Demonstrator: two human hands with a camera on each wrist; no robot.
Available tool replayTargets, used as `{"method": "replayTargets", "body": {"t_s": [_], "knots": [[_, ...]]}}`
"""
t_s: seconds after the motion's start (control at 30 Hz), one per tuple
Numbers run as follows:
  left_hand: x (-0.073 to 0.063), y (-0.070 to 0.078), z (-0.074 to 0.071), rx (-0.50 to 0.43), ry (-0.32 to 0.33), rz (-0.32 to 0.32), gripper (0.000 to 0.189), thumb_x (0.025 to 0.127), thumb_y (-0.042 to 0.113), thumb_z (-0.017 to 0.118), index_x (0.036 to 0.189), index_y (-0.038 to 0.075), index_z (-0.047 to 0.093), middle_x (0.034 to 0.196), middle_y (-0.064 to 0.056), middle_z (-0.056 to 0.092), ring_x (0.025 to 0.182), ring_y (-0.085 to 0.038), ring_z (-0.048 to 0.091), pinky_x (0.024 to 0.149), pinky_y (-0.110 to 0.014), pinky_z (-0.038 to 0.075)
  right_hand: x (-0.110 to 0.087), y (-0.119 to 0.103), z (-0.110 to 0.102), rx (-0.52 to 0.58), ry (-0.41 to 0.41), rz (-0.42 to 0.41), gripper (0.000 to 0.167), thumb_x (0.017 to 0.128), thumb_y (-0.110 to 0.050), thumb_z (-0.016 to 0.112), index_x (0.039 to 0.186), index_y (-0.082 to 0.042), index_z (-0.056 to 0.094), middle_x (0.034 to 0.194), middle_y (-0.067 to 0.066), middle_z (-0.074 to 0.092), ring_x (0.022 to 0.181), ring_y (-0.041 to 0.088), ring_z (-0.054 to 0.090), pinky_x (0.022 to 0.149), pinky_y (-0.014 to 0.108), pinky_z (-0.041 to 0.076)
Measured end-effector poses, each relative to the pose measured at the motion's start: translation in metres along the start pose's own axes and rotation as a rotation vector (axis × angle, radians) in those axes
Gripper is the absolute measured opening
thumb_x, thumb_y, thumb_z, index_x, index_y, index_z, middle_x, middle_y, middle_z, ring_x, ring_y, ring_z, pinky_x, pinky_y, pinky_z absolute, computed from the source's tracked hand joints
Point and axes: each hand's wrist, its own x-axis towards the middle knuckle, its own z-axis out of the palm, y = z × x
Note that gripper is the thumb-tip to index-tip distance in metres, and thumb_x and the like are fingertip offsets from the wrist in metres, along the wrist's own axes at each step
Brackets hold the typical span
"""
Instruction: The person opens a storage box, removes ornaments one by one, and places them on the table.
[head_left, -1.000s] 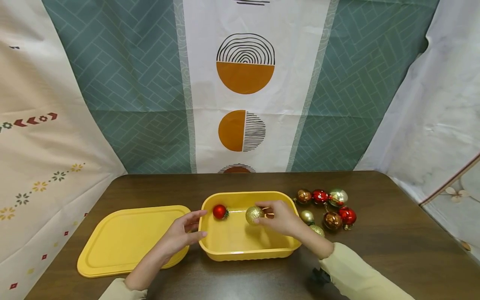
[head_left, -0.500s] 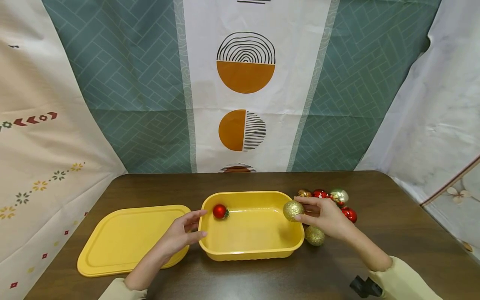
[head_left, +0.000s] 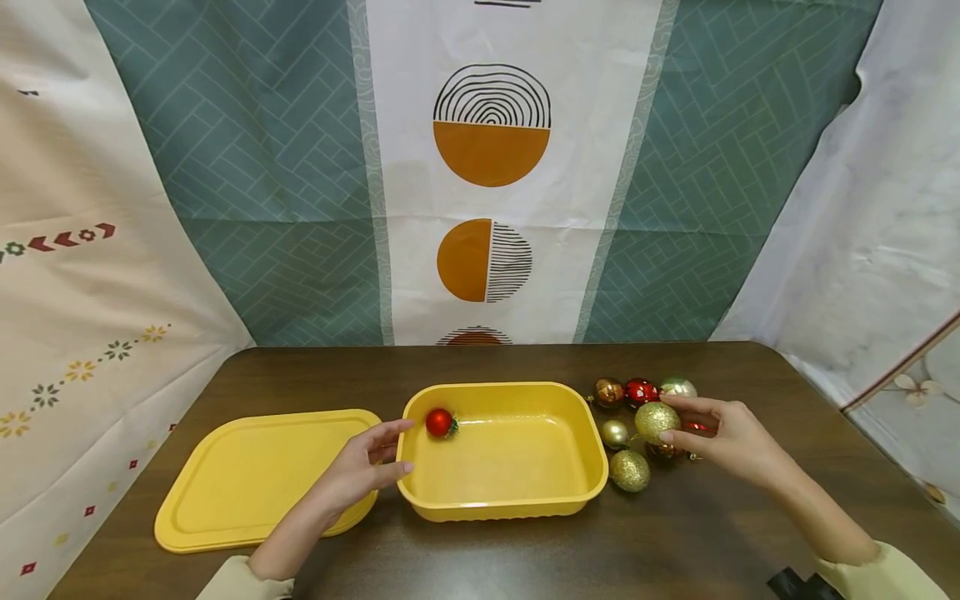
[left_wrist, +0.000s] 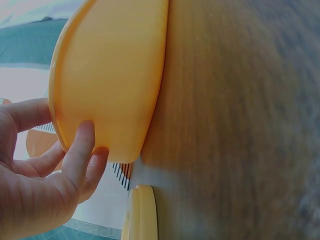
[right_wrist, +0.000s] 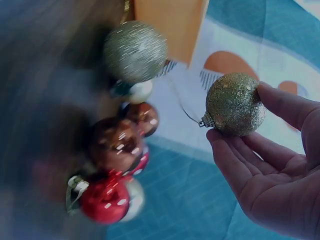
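My right hand [head_left: 731, 433] pinches a gold glitter Christmas ball [head_left: 658, 422] between thumb and fingers, raised over a cluster of ornaments. In the right wrist view its metal cap and thin hanging loop point away from the palm. My left hand [head_left: 363, 462] rests at the left end of a yellow plastic box [head_left: 502, 504], fingers spread and touching its rim and outer wall [left_wrist: 110, 75]. Inside the box, near the far left corner, lies a small red ball [head_left: 439, 422] with a bit of green at its cap.
Right of the box several ornaments lie together: a second gold glitter ball [head_left: 629, 472], a small pale gold ball [head_left: 615, 434], a brown ball [head_left: 608, 392], a red ball [head_left: 641, 392] and others partly hidden. Left of the box, a yellow lid [head_left: 255, 475] lies flat on the dark table [head_left: 480, 558].
My right hand has carried the gold glitter ball rightward out of the box, across its right rim, to above the cluster. The left hand, box and small red ball stay put.
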Motion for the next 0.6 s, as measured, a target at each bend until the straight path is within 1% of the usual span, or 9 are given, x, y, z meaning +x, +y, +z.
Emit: {"method": "replayTargets", "body": {"t_s": [0.03, 0.07, 0.2, 0.27, 0.33, 0.43, 0.5, 0.53, 0.6], "knots": [[0.000, 0.000, 0.000, 0.001, 0.000, 0.001, 0.059, 0.081, 0.005, 0.066, 0.134, 0.000, 0.040, 0.129, -0.023, 0.044, 0.105, -0.029, 0.051, 0.079, -0.036, 0.052, -0.002, 0.004, -0.001, -0.008, 0.000, 0.010, 0.050, 0.078, -0.018, 0.071, 0.120, 0.006, 0.055, 0.113, 0.025, 0.059, 0.089, -0.001, 0.059, 0.063, 0.020, 0.051], [0.000, 0.000, 0.000, 0.001, -0.001, 0.003, 0.059, 0.081, 0.005, 0.066, 0.134, 0.000, 0.041, 0.129, -0.023, 0.044, 0.105, -0.029, 0.051, 0.079, -0.036, 0.052, -0.004, 0.007, -0.002, -0.017, -0.002, 0.020, 0.050, 0.078, -0.017, 0.071, 0.120, 0.006, 0.055, 0.113, 0.026, 0.059, 0.090, 0.002, 0.060, 0.063, 0.020, 0.051], [0.000, 0.001, 0.000, 0.003, 0.001, 0.006, 0.059, 0.081, 0.004, 0.066, 0.133, 0.000, 0.041, 0.129, -0.023, 0.044, 0.105, -0.029, 0.051, 0.079, -0.036, 0.052, -0.010, 0.019, -0.003, -0.043, -0.020, 0.041, 0.050, 0.078, -0.018, 0.072, 0.119, 0.007, 0.055, 0.115, 0.028, 0.056, 0.096, 0.026, 0.062, 0.066, 0.019, 0.050], [0.000, 0.001, 0.000, 0.005, 0.007, 0.002, 0.058, 0.080, 0.004, 0.066, 0.133, 0.001, 0.041, 0.128, -0.022, 0.045, 0.105, -0.028, 0.052, 0.079, -0.036, 0.052, -0.013, 0.025, -0.002, -0.058, -0.027, 0.041, 0.051, 0.077, -0.018, 0.072, 0.118, 0.007, 0.056, 0.115, 0.030, 0.055, 0.097, 0.034, 0.061, 0.066, 0.019, 0.050], [0.000, 0.001, 0.000, 0.007, 0.018, -0.006, 0.058, 0.080, 0.004, 0.066, 0.133, 0.002, 0.042, 0.127, -0.021, 0.046, 0.104, -0.027, 0.052, 0.079, -0.036, 0.052, -0.014, 0.031, 0.001, -0.070, -0.033, 0.031, 0.051, 0.076, -0.019, 0.073, 0.116, 0.007, 0.057, 0.112, 0.030, 0.057, 0.094, 0.029, 0.063, 0.066, 0.020, 0.050], [0.000, 0.002, 0.001, 0.009, 0.035, -0.017, 0.057, 0.080, 0.003, 0.066, 0.132, 0.003, 0.044, 0.126, -0.020, 0.047, 0.103, -0.026, 0.053, 0.078, -0.037, 0.052, -0.016, 0.038, 0.005, -0.065, -0.039, 0.008, 0.049, 0.074, -0.018, 0.075, 0.113, 0.007, 0.059, 0.106, 0.027, 0.061, 0.088, 0.012, 0.065, 0.066, 0.019, 0.050], [0.001, 0.002, 0.001, 0.006, 0.040, -0.020, 0.057, 0.080, 0.003, 0.066, 0.132, 0.003, 0.044, 0.126, -0.020, 0.047, 0.102, -0.026, 0.053, 0.078, -0.037, 0.052, -0.015, 0.042, 0.008, -0.059, -0.049, -0.001, 0.049, 0.074, -0.019, 0.075, 0.112, 0.007, 0.060, 0.102, 0.024, 0.064, 0.085, 0.005, 0.063, 0.067, 0.019, 0.050], [0.001, 0.001, 0.002, 0.005, 0.042, -0.022, 0.057, 0.079, 0.003, 0.066, 0.132, 0.003, 0.044, 0.126, -0.020, 0.047, 0.102, -0.026, 0.053, 0.078, -0.037, 0.052, -0.015, 0.044, 0.009, -0.058, -0.054, 0.000, 0.049, 0.073, -0.020, 0.075, 0.111, 0.007, 0.061, 0.101, 0.023, 0.065, 0.084, 0.003, 0.062, 0.067, 0.019, 0.050], [0.001, 0.001, 0.001, 0.003, 0.040, -0.022, 0.057, 0.080, 0.003, 0.066, 0.132, 0.003, 0.044, 0.127, -0.020, 0.047, 0.103, -0.026, 0.053, 0.078, -0.037, 0.052, -0.015, 0.046, 0.012, -0.063, -0.063, 0.003, 0.049, 0.073, -0.021, 0.076, 0.110, 0.006, 0.061, 0.102, 0.023, 0.064, 0.085, 0.009, 0.064, 0.067, 0.019, 0.050]]}}
